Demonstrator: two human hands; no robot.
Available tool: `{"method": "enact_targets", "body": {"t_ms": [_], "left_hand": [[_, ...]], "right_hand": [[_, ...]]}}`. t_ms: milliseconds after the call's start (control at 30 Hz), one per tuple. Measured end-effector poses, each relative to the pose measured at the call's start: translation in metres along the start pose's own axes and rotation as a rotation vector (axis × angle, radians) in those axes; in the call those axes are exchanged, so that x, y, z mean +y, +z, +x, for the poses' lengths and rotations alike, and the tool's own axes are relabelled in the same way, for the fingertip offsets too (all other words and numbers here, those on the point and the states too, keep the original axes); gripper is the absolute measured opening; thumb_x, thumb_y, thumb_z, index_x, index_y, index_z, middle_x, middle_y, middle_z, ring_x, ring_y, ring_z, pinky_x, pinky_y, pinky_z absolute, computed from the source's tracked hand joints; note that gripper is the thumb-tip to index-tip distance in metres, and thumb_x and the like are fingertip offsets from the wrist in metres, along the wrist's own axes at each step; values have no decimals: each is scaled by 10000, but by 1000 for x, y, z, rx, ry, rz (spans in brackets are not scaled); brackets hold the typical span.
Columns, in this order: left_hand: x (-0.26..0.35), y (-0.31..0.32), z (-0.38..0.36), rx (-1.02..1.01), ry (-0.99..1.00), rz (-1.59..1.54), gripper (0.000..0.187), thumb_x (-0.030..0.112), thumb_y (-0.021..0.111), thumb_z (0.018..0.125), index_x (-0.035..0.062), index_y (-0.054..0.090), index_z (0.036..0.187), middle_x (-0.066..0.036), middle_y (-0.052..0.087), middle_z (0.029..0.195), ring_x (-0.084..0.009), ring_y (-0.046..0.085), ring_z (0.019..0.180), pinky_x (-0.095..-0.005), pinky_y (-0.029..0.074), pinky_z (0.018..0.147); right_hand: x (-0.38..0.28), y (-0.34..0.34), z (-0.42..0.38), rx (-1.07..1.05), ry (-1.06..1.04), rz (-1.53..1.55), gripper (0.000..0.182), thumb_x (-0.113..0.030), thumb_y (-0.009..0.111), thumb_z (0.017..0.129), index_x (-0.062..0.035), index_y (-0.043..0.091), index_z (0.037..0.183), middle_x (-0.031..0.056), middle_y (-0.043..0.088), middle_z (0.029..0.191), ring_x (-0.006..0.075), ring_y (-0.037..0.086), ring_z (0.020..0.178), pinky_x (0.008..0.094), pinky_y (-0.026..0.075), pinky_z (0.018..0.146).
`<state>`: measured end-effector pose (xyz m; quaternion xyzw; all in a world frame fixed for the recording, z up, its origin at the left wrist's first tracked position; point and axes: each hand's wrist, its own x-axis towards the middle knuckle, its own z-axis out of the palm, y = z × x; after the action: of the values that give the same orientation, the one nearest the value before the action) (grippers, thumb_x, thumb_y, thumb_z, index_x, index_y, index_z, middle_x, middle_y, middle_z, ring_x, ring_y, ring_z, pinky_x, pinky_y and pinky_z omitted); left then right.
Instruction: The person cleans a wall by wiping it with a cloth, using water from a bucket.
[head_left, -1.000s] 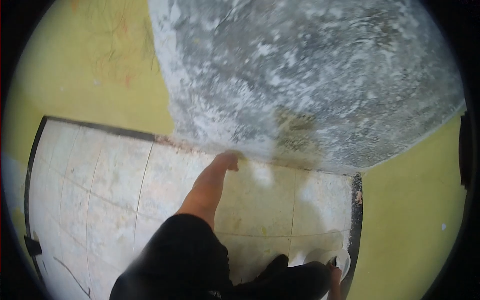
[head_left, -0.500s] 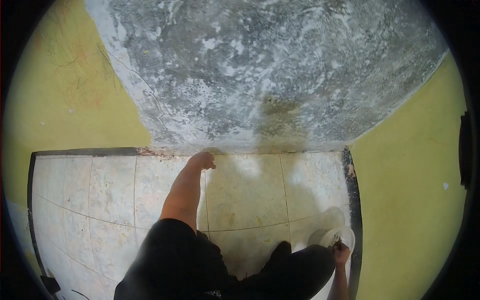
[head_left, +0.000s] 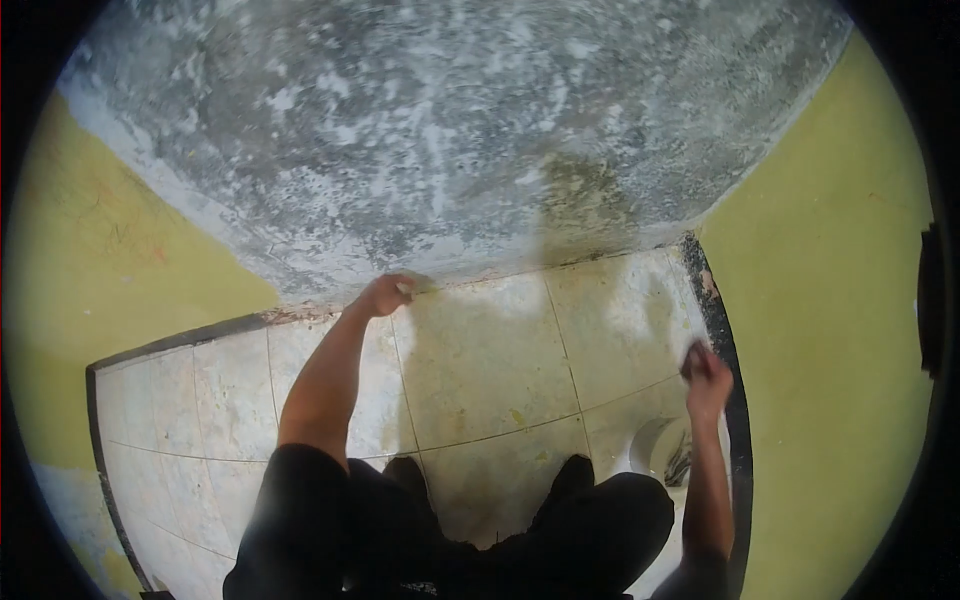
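My left hand [head_left: 388, 295] hangs out in front of the foot of the wall, its fingers loosely bent and nothing visible in them. Closed fingers on my right hand [head_left: 708, 378] pinch something small and dark that I cannot make out. That hand is raised above the floor at the right, beyond a white bucket [head_left: 646, 442]. Dark and pale material shows inside the bucket, partly covered by my knee and forearm. Ahead stands a grey wall [head_left: 430, 150] with patchy white marks and a rough surface.
Yellow-green wall [head_left: 820, 300] rises close on the right, and more [head_left: 150, 220] lies to the left. A black skirting strip [head_left: 735, 440] edges the tiled floor [head_left: 490, 370]. My dark-clothed knees and feet are at the bottom.
My right hand has come up out of the bucket and moved forward, holding something dark. The view has tilted and shifted; my left hand stays near the wall's foot.
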<state>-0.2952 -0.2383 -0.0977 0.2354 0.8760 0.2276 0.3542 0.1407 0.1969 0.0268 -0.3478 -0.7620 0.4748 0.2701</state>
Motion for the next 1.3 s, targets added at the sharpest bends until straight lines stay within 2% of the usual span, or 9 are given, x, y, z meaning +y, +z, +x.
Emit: {"method": "enact_targets", "body": {"t_ms": [100,167,300,433,633,867,1100,1200,1300], "left_hand": [[75,-38,-32,341,230,90,425,248,690,799,144,619,1205,-81,705,1000,-245,674,853,-360,506,815],[157,-81,-73,376,257,230,376,232,680,818,156,632,1184,-62,703,1017,-241,668,890,-369,510,831],[280,-171,-174,787,523,596,357,241,697,814,145,646,1154,-82,682,1076,-246,643,980,-381,512,856],[331,-246,-243,1189,745,1021,444,191,716,796,144,605,1223,-141,492,1345,-346,454,1245,-456,392,1006],[278,-285,-251,1334,828,1226,587,333,690,813,204,509,1357,-144,309,1498,-361,286,1379,-516,285,1079],[185,-356,-277,1260,893,1480,781,548,697,760,274,412,1433,-138,262,1536,-329,237,1416,-544,180,1126],[158,-402,-301,1124,736,1671,724,492,604,861,169,361,1462,-160,362,1483,-344,380,1320,-475,272,1079],[151,-410,-298,1214,638,1784,736,548,545,881,132,359,1460,-174,425,1434,-344,441,1248,-467,317,1034],[138,-419,-296,1223,596,1711,739,544,542,891,73,378,1436,-204,452,1399,-357,446,1259,-460,344,1035]], "right_hand": [[-79,92,73,-129,-195,74,261,-53,587,903,57,628,1136,88,687,929,102,614,823,254,509,738],[-144,148,103,85,-738,27,278,20,591,838,7,661,1107,162,692,1038,247,692,877,319,533,753],[-267,197,119,410,-1172,230,351,94,582,765,-6,666,1091,153,656,1137,303,652,989,371,517,830],[-302,249,87,537,-987,235,357,117,571,771,9,655,1101,152,641,1171,315,625,1047,391,500,875],[-189,383,-32,424,-71,727,344,132,482,860,80,571,1188,243,585,1232,353,594,1120,384,476,951],[-169,501,-124,341,-295,506,356,89,471,878,79,544,1226,260,536,1294,375,537,1205,400,455,974],[-190,535,-46,676,-7,405,421,-107,498,971,89,436,1338,195,492,1375,305,482,1272,329,381,1038],[-214,605,-100,521,-108,318,711,-303,400,1004,82,23,1469,250,2,1556,373,12,1448,433,79,1166],[-202,608,-94,492,-137,333,798,-394,418,983,47,-24,1479,264,-30,1550,442,-25,1428,489,20,1152]]}}
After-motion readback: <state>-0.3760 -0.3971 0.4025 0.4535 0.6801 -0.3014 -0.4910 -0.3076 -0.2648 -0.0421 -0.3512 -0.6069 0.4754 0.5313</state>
